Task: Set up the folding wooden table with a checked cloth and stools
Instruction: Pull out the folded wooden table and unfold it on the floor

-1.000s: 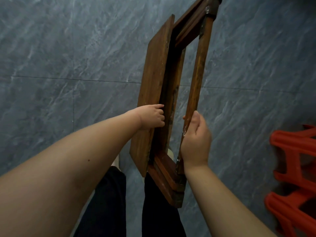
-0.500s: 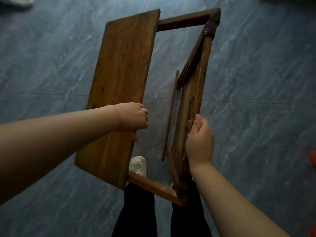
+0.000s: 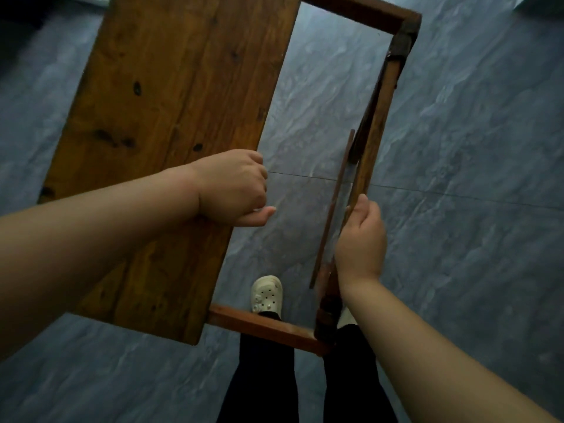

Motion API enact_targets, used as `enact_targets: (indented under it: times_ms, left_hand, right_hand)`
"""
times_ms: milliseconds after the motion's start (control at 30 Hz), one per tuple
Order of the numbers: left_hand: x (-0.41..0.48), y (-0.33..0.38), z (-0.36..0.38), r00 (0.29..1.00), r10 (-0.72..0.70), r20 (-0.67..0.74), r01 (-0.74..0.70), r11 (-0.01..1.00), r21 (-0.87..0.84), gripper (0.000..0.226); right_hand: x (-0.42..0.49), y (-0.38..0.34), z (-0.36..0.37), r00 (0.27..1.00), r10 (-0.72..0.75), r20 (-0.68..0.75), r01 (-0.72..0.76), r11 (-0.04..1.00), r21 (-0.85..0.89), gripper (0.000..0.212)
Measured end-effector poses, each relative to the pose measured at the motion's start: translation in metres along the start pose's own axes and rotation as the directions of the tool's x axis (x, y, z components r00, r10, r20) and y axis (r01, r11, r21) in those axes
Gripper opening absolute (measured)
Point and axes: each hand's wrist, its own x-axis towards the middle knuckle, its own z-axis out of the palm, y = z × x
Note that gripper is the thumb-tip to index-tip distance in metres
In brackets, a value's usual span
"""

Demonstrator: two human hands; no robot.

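Hanging above the grey tile floor (image 3: 473, 178), the folding wooden table (image 3: 171, 123) is sitting half-opened in the person's grasp. Their left hand (image 3: 235, 187) is gripping the top panel's inner edge; their right hand (image 3: 360, 242) is clasping the side rail (image 3: 370, 141). One white clog (image 3: 267, 293) is showing underneath.

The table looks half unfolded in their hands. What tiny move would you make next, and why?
Probably swing the right panel outward until it lies level with the left panel. The left hand grips the left panel's edge, its broad face up; the right hand holds the other on edge, so the top is half open.
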Motion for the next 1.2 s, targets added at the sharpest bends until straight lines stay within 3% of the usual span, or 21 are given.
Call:
enact_targets:
  times_ms: [133,200,300,433,500,600,733,833,900,967,1067,1200]
  left_hand:
    - [0.008,0.006,0.0,0.997,0.003,-0.081,-0.004,1.0,-0.008,0.052]
    - [0.009,0.004,0.0,0.993,0.023,-0.112,-0.023,1.0,0.008,0.05]
    - [0.007,0.003,0.005,0.992,0.037,-0.119,-0.036,0.999,0.013,0.053]
    - [0.011,0.003,0.012,0.988,0.07,-0.137,-0.076,0.997,-0.034,0.055]
    - [0.014,0.004,0.015,0.984,0.086,-0.156,-0.093,0.995,-0.044,0.055]
    - [0.015,0.005,0.022,0.981,0.097,-0.166,-0.106,0.993,-0.044,0.056]
    - [0.017,0.005,0.026,0.983,0.1,-0.151,-0.108,0.993,-0.046,0.058]
    - [0.017,0.004,0.027,0.986,0.106,-0.131,-0.115,0.991,-0.063,0.057]
    - [0.017,0.003,0.027,0.987,0.107,-0.121,-0.116,0.991,-0.069,0.057]
    - [0.017,0.003,0.027,0.988,0.107,-0.115,-0.116,0.991,-0.07,0.057]
    - [0.017,0.003,0.028,0.989,0.101,-0.109,-0.11,0.991,-0.082,0.057]
    - [0.02,0.004,0.027,0.992,0.094,-0.089,-0.103,0.989,-0.102,0.061]
  right_hand:
    - [0.002,0.001,-0.014,0.999,-0.016,0.04,0.015,1.0,0.018,0.039]
    - [0.009,0.009,-0.024,0.986,-0.048,0.158,0.036,0.997,0.075,0.043]
    - [0.024,0.035,-0.037,0.907,-0.164,0.389,0.12,0.983,0.135,0.054]
    - [0.048,0.062,-0.049,0.757,-0.315,0.573,0.427,0.902,-0.068,0.042]
    - [0.062,0.07,-0.048,0.639,-0.34,0.69,0.618,0.761,-0.197,0.026]
    - [0.076,0.087,-0.041,0.413,-0.321,0.852,0.873,0.406,-0.27,0.034]
    - [0.085,0.101,-0.04,0.328,-0.275,0.904,0.944,0.071,-0.321,0.063]
    - [0.084,0.096,-0.036,0.235,-0.18,0.955,0.95,-0.163,-0.265,0.064]
    - [0.087,0.103,-0.029,0.197,-0.016,0.98,0.942,-0.275,-0.193,0.061]
    - [0.087,0.107,-0.024,0.191,0.019,0.981,0.953,-0.243,-0.18,0.055]
    - [0.092,0.103,-0.02,0.092,-0.203,0.975,0.962,-0.234,-0.139,0.038]
    - [0.098,0.098,-0.019,0.008,-0.352,0.936,0.98,-0.183,-0.078,0.03]
